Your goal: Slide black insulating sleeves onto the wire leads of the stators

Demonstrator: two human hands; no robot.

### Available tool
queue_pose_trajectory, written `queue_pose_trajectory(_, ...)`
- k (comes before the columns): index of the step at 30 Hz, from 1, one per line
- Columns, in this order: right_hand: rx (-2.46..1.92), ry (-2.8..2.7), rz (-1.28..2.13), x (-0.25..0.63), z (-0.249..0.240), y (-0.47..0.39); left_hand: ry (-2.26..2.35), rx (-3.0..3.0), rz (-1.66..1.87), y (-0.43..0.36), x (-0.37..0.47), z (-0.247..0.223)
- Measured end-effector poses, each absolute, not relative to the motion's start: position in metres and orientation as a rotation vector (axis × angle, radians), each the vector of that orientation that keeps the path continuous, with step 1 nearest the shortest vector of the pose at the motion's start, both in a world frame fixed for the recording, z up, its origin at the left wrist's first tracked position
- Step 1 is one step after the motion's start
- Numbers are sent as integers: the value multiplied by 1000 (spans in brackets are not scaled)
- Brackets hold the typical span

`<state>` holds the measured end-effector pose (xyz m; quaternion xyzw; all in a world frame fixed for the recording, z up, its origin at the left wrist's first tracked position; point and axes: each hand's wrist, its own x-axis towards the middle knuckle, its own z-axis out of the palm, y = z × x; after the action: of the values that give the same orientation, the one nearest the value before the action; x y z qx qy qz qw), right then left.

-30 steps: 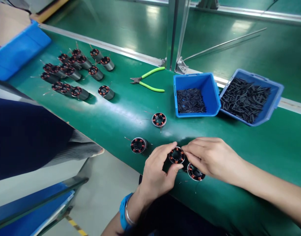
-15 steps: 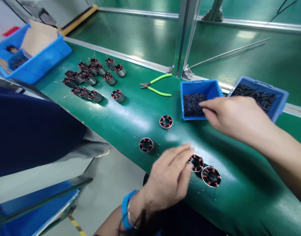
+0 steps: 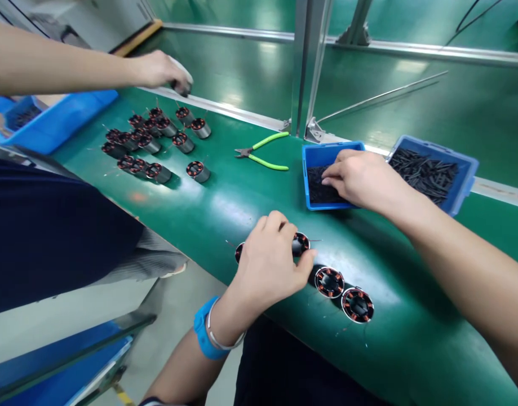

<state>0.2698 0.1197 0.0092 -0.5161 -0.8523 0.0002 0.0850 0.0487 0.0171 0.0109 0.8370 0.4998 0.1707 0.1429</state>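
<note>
My left hand (image 3: 271, 262), with a blue band and a bangle at its wrist, curls its fingers and thumb around a motor stator (image 3: 301, 243), a metal ring with copper windings. Another stator (image 3: 239, 252) is mostly hidden behind that hand. Two more stators (image 3: 330, 282) (image 3: 358, 305) stand side by side just right of my left thumb, thin wire ends sticking out. My right hand (image 3: 355, 175) reaches into a small blue bin (image 3: 332, 207) of fine black pieces, its fingertips closed together among them. What they pinch is too small to make out.
A second bin (image 3: 465, 180) holds longer black tubes. Green-handled cutters (image 3: 267, 152) lie open near the metal post (image 3: 307, 67). Several stators (image 3: 157, 172) stand to the left, where a co-worker's hand (image 3: 163, 70) reaches across, above a larger blue crate (image 3: 72, 121).
My left hand has taken hold of a stator and brought it nearer to the front pair. My right fingers have gone deeper into the bin. A co-worker's arm has entered from the left.
</note>
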Motion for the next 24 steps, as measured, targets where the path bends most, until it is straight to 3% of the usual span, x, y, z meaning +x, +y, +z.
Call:
queue_pose_trajectory(11,-1150,-2199,882,273,8,24,1300,2218,491,1,57,-5)
queue_pose_trajectory(24,-1234,-2147,786,268,14,18,1316,2165,501,-3,57,-7)
